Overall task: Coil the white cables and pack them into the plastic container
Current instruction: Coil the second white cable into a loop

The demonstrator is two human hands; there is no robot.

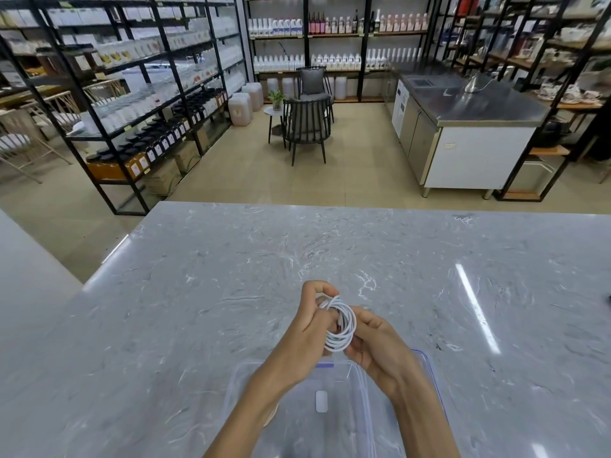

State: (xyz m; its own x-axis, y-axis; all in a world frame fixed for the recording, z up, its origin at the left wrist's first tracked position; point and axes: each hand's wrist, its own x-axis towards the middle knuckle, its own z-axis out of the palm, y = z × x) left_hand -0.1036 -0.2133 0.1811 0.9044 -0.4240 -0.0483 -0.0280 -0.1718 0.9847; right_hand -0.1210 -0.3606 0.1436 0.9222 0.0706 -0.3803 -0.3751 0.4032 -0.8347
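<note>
A white cable (342, 328) is wound into a small round coil, held up above the far edge of a clear plastic container (358, 408). My left hand (312, 322) grips the coil's upper left side with curled fingers. My right hand (375, 345) pinches its lower right side. The container sits on the grey marble table (198, 309) right under my forearms. A small white piece (321, 401) lies on its bottom, and a pale shape shows under my left forearm. Blue trim runs along the container's right rim.
The marble table stretches wide to the left, right and ahead of the container. Beyond its far edge are a tiled floor, black shelving with bottles, two dark chairs (307, 123) and a steel counter (463, 127).
</note>
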